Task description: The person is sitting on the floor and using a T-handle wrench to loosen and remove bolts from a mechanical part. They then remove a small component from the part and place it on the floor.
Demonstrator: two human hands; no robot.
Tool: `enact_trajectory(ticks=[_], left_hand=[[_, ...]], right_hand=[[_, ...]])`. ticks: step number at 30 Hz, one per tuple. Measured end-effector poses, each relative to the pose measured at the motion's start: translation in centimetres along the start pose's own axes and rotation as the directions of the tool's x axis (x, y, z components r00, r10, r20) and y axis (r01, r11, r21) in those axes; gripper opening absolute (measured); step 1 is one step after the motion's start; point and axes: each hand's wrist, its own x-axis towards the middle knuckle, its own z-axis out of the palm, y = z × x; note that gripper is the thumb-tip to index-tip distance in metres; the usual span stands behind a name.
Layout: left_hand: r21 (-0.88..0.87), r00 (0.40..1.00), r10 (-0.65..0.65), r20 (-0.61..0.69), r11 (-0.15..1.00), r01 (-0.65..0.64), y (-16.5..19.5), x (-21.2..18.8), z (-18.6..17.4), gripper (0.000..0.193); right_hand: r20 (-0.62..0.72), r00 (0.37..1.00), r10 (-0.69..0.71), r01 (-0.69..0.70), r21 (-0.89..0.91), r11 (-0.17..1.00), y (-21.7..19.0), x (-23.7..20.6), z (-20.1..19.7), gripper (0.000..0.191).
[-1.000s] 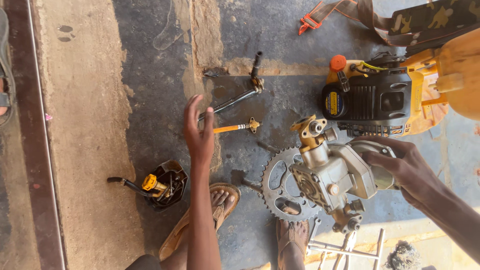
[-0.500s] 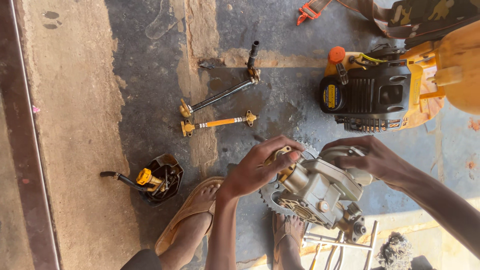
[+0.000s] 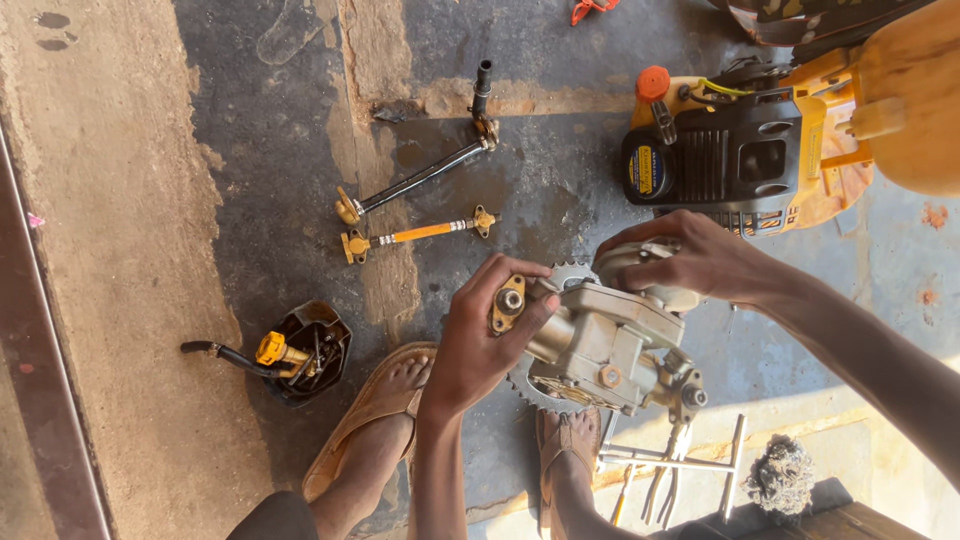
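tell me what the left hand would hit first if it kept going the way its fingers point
The left hand points up and right, its fingers already on the brass fitting of the grey metal gearbox assembly. So it meets that housing at once; beyond lies the right hand, though depth is unclear.

Gearbox (image 3: 600, 350) sits between both hands, above the feet; two rods (image 3: 415, 210) lie on the floor beyond, engine (image 3: 740, 160) at right.

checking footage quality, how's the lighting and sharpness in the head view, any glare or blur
Head view: hard sunlight, bright on the bare concrete floor; the metal gearbox and both hands, left and right, are sharp; the yellow tank at top right looks soft.
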Motion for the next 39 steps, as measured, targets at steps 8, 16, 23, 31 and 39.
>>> enact_trajectory(ticks=[8, 16, 23, 31, 39], left_hand=[[-0.100, 0.997, -0.077, -0.024, 0.992, 0.074, -1.4, -1.6, -0.2, 0.022], [-0.009, 0.998, -0.062, 0.017, 0.998, 0.063, -2.0, -2.5, 0.0, 0.025], [0.287, 0.989, -0.101, 0.108, 0.956, 0.067, -0.6, -2.3, 1.3, 0.027], [0.453, 0.964, -0.246, 0.097, 0.874, 0.177, 2.1, -1.6, 2.0, 0.030], [0.430, 0.935, -0.319, 0.153, 0.874, 0.228, 4.5, -1.1, 2.5, 0.033]], right_hand=[[0.003, 1.000, 0.021, -0.020, -0.145, 0.989, -1.5, 0.7, 1.8, 0.057], [-0.101, 0.989, -0.108, 0.099, -0.095, 0.991, 0.2, -1.2, 3.9, 0.059], [-0.118, 0.990, -0.082, 0.117, 0.335, 0.935, 5.4, -4.6, 4.5, 0.089], [-0.329, 0.914, -0.236, 0.249, -0.003, 0.968, 3.1, -7.8, 6.3, 0.078], [-0.688, 0.654, -0.315, 0.204, -0.240, 0.949, 1.2, -6.8, 10.3, 0.027]])
